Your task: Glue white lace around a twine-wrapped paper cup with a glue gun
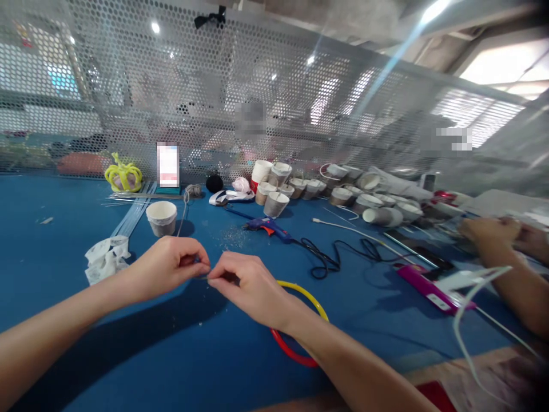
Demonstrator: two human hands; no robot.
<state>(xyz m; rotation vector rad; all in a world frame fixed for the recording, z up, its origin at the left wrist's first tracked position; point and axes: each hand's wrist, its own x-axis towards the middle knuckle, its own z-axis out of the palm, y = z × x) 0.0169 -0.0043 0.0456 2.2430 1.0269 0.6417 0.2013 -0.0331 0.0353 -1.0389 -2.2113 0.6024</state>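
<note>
Over the blue table, my left hand (171, 264) and my right hand (246, 286) meet with their fingertips almost touching. Both are closed in a pinch. Whatever lies between the fingers is too small to make out. Below my right forearm a ring, part yellow and part red (306, 294), lies on the table. Behind my left hand stands a white paper cup (162, 217) with a grey wrapped side. A crumpled white piece of cloth or paper (107, 257) lies beside my left wrist.
A blue glue gun (270, 226) with a black cord lies beyond my hands. Several wrapped cups (277, 203) crowd the back. At right are a purple power strip (429, 289), a phone (418, 249) and another person's hand (491, 232). A perforated metal screen (206, 86) closes the back.
</note>
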